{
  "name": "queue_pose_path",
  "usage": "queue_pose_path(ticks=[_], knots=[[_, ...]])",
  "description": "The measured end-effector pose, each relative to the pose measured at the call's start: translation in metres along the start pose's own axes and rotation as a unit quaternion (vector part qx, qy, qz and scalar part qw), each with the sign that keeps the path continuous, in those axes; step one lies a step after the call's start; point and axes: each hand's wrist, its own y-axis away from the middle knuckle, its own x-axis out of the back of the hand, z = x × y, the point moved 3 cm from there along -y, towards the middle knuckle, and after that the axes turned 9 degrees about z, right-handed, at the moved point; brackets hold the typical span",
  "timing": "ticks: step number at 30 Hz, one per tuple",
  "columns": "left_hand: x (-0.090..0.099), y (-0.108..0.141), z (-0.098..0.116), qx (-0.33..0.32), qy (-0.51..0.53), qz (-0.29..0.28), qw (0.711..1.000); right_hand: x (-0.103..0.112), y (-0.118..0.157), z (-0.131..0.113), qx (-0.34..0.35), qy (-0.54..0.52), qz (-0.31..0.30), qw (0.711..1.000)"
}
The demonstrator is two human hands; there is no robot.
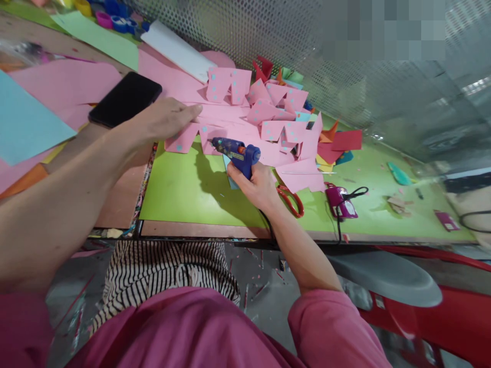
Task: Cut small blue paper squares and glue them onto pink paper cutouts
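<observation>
My right hand (pixel 258 186) is wrapped round a blue hot glue gun (pixel 240 153), whose nozzle points left. Close to the nozzle is a notched pink paper cutout with blue dots (pixel 182 140). My left hand (pixel 166 118) reaches over that cutout with its fingers stretched out to the right; whether the fingertips press on it I cannot tell. More folded pink cutouts (pixel 282 132) stand bunched behind the glue gun, and another dotted one (pixel 229 86) stands further back. Part of a light blue piece (pixel 231 176) shows under the glue gun.
A black phone (pixel 126 98) lies left of my left hand. Red-handled scissors (pixel 291 200) and a purple device with a black cord (pixel 341 201) are right of my right hand. A rolled white sheet (pixel 178 50) and a perforated metal panel (pixel 230 30) stand behind. Red and orange scraps (pixel 339 145) lie right.
</observation>
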Motion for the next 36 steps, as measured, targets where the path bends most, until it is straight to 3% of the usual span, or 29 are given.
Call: queue_pose_path(ticks=[4, 15, 36], knots=[[-0.0008, -0.0002, 0.0002, 0.024, 0.058, 0.004, 0.998, 0.0003, 0.0001, 0.0007, -0.003, 0.002, 0.003, 1.0], [-0.0047, -0.005, -0.0048, -0.014, -0.006, 0.0, 1.0, 0.0002, 0.0, 0.0013, -0.005, 0.018, 0.003, 1.0], [-0.0041, -0.0013, -0.0022, -0.001, -0.011, 0.011, 1.0, -0.001, -0.0012, 0.003, 0.0, 0.031, 0.013, 0.999]])
